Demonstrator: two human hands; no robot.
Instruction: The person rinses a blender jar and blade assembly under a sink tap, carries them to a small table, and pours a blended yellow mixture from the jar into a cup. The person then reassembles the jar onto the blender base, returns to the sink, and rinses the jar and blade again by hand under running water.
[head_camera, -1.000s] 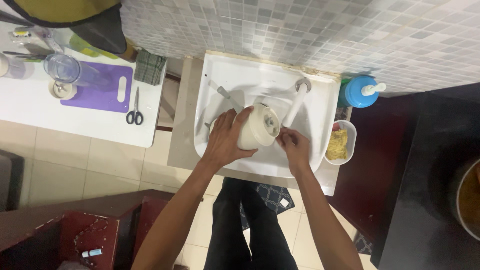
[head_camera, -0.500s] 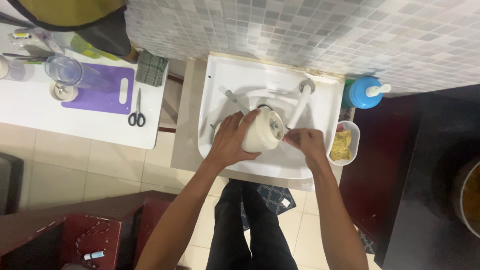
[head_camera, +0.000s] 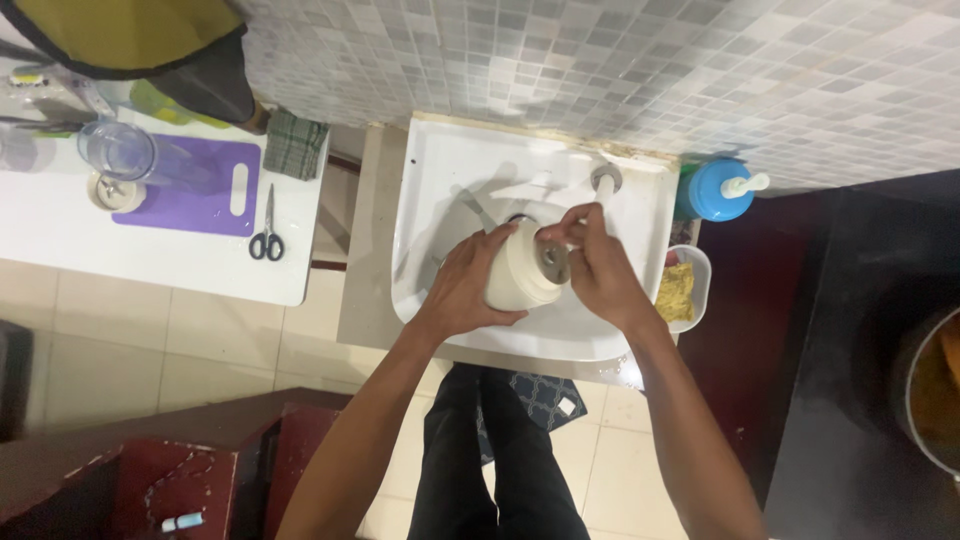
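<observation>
Left hand (head_camera: 465, 285) wraps around a cream blender base (head_camera: 522, 270), tilted over the white sink (head_camera: 440, 160); right hand (head_camera: 598, 265) fingers press its underside.

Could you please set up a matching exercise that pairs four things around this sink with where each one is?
Things:
1. scissors
2. blue pump bottle
3. cream-coloured container
4. yellow sponge

Places:
A. in a clear tub at the right edge of the white sink
B. held over the basin by the left hand, with the right hand at its end
C. on the white table, beside the purple cutting board
D. at the back right corner of the sink, against the tiled wall

Pairs: 1-C, 2-D, 3-B, 4-A
</observation>
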